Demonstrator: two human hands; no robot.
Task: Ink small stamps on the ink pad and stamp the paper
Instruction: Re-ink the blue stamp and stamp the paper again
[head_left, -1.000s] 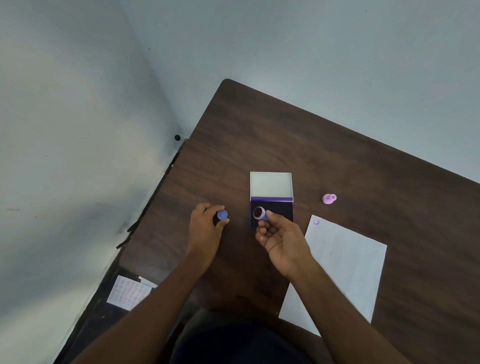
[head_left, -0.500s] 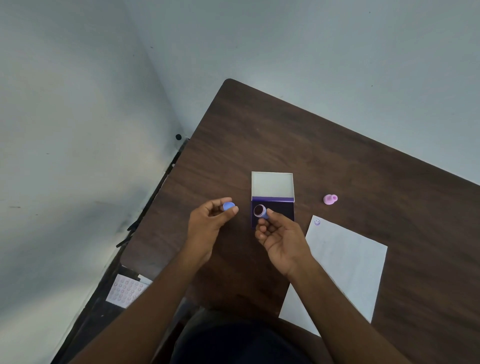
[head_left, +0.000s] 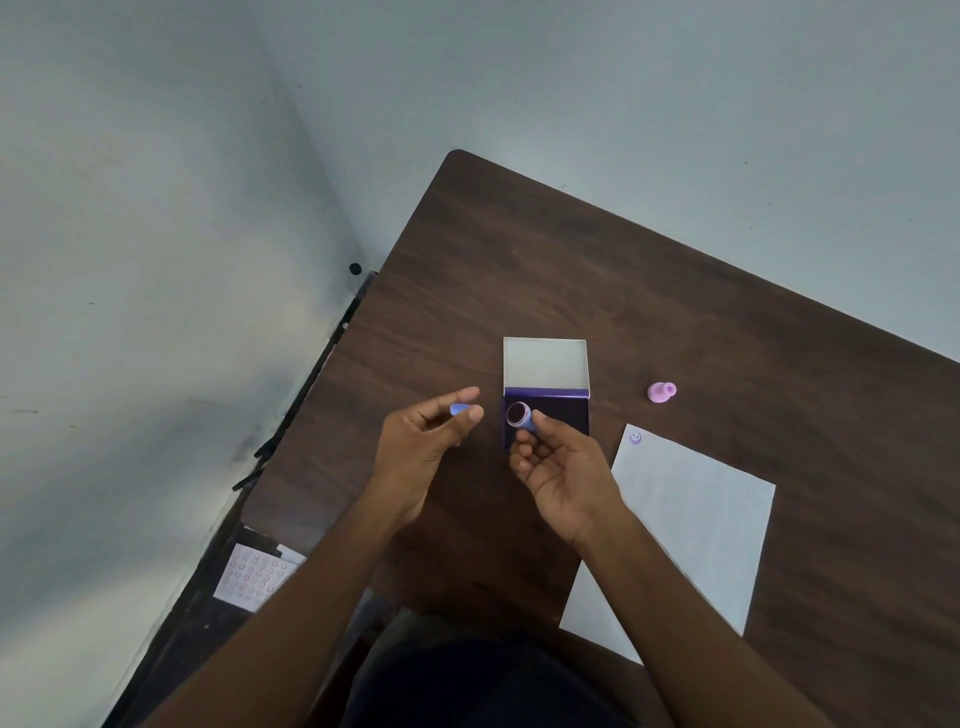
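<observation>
My right hand (head_left: 558, 462) holds a small blue stamp (head_left: 521, 415) on its side, dark round face turned left, in front of the open purple ink pad (head_left: 563, 413). The pad's white lid (head_left: 545, 364) stands open behind it. My left hand (head_left: 423, 441) pinches a small blue cap (head_left: 459, 409) between thumb and fingers, raised just left of the stamp. A white sheet of paper (head_left: 685, 525) lies to the right, with one purple smiley print (head_left: 635, 438) in its top corner. A pink stamp (head_left: 661, 391) lies on the table beyond the paper.
The dark wooden table (head_left: 571, 270) stands close to pale walls at the left and back. A sheet with rows of pink stickers (head_left: 254, 576) lies low at the left, below the table edge.
My left hand has lifted the blue cap off the table and brought it up and right, toward the stamp. My right hand has kept the stamp over the ink pad.
</observation>
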